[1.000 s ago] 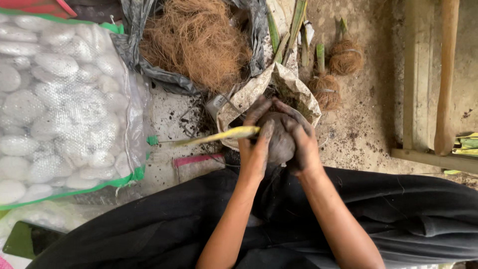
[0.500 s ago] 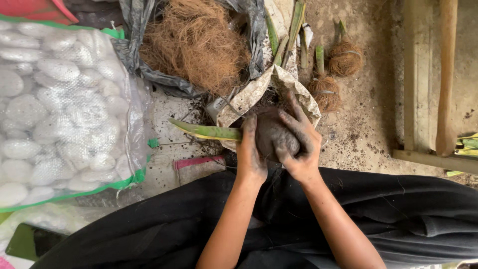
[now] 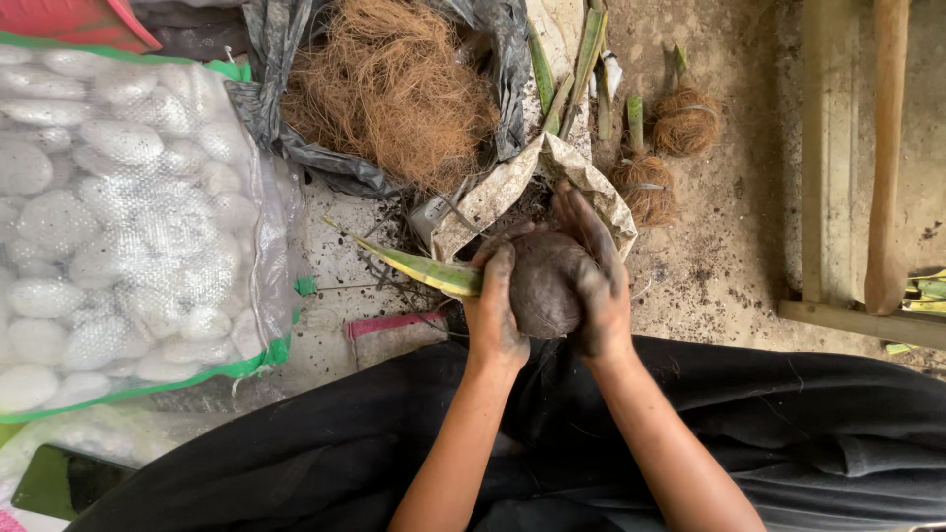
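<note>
Both my hands press around a dark, round ball of soil (image 3: 544, 286) held over my lap. My left hand (image 3: 496, 315) cups its left side, and my right hand (image 3: 595, 281) wraps the right side with fingers spread over the top. A green-yellow striped leaf (image 3: 414, 264) sticks out of the ball toward the left. Just behind the ball sits an open, dirty bag of soil (image 3: 512, 182).
A dark bag of brown coconut fibre (image 3: 394, 89) lies at top centre. Two fibre-wrapped plant balls (image 3: 665, 158) sit on the ground to the right. A clear sack of white pebbles (image 3: 118, 217) fills the left. A wooden frame (image 3: 857, 197) stands at right.
The soil ball has been turned in my hands; the leaf now points further left and downward. My right hand has shifted over the ball's top and right side.
</note>
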Motion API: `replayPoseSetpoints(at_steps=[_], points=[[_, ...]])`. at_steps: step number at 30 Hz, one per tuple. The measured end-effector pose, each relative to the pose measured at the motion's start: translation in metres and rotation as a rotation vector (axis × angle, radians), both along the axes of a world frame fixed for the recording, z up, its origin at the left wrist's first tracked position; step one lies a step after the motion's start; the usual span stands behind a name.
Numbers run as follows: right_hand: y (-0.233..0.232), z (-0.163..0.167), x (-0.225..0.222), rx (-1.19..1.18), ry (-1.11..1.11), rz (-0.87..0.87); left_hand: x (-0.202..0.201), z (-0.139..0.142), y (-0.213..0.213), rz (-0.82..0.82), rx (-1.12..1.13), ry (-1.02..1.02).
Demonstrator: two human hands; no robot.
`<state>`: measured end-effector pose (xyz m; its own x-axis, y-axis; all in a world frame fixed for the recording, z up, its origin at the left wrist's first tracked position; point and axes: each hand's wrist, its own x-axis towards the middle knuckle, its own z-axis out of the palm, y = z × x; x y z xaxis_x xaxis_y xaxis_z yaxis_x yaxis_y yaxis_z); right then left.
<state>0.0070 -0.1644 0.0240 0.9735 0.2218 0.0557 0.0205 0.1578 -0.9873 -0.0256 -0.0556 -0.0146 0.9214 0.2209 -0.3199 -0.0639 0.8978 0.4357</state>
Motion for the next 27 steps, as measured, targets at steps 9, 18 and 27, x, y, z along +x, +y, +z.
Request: replayPoseSetpoints(at_steps=[9, 18, 27], points=[[0.007, 0.006, -0.004, -0.287, -0.320, -0.099, 0.000, 0.000, -0.006, -0.061, -0.141, 0.231], [-0.001, -0.003, 0.003, 0.189, 0.509, 0.123, -0.001, -0.016, -0.003, 0.088, 0.287, 0.265], [-0.002, 0.010, 0.005, -0.009, 0.333, 0.048, -0.007, -0.014, -0.009, 0.056, 0.081, -0.034]])
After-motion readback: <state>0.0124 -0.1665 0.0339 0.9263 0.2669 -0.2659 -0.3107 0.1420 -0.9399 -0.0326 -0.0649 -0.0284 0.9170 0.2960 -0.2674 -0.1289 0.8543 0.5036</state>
